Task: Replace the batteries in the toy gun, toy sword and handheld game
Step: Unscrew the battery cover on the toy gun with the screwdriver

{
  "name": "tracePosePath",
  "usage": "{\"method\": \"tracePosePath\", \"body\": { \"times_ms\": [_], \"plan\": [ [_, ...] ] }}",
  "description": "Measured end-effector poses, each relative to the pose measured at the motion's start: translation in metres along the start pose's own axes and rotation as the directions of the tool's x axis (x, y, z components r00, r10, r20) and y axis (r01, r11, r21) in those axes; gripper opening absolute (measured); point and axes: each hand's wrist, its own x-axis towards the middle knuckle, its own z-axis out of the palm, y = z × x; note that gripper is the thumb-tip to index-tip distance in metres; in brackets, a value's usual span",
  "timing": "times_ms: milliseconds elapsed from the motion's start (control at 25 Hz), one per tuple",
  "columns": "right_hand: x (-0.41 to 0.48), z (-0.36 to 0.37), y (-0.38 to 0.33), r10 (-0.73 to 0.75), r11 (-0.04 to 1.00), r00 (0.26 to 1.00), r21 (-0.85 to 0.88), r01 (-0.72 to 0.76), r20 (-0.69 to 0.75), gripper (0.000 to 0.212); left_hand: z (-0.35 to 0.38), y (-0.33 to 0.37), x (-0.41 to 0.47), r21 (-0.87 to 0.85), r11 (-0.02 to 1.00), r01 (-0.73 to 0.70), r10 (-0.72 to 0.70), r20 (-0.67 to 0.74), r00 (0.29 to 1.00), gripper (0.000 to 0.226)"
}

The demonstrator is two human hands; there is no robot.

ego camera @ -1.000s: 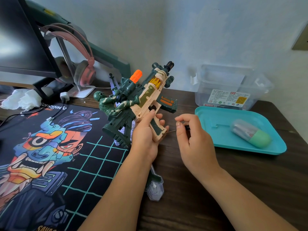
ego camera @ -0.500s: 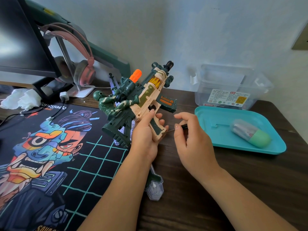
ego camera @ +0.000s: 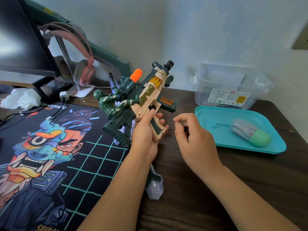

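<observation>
My left hand (ego camera: 146, 134) grips the handle of the toy gun (ego camera: 140, 100), a beige and dark green rifle with an orange tip and a soldier figure on it, held above the desk. My right hand (ego camera: 195, 139) pinches a small screwdriver (ego camera: 170, 131) whose thin shaft points left at the bottom of the gun's grip. Under my left forearm lies a clear and green toy piece (ego camera: 154, 185), partly hidden; it may be the toy sword. The handheld game is not in view.
A teal tray (ego camera: 216, 117) at right holds a capsule-shaped case (ego camera: 250, 132) with a green cap. Behind it stands a clear plastic box (ego camera: 230, 87). A printed desk mat (ego camera: 50, 155), pink headphones (ego camera: 80, 64) on a stand, a monitor (ego camera: 21, 39) and crumpled tissue (ego camera: 20, 99) fill the left.
My right hand has turned slightly on the screwdriver, fingers shifting around its handle. The gun and my left hand stay in the same place.
</observation>
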Motion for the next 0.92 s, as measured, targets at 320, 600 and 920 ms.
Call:
{"method": "tracePosePath", "body": {
  "times_ms": [320,600,920],
  "plan": [
    [-0.0013,0.0002,-0.0040,0.021,1.000,1.000,0.017,-0.021,0.017,0.022,-0.0004,-0.0006,0.0011,-0.010,1.000,-0.008,0.008,-0.003,1.000,0.012],
    [-0.0018,0.0011,-0.0033,0.054,0.998,0.998,0.028,-0.054,0.014,0.022,0.0002,-0.0001,0.0009,-0.018,1.000,0.000,0.000,0.001,1.000,0.009],
    [-0.0016,0.0009,-0.0035,0.048,0.998,0.999,0.030,-0.048,0.019,0.022,0.0004,0.0001,0.0004,-0.021,1.000,0.002,-0.002,-0.006,1.000,0.009]
  ]
}}
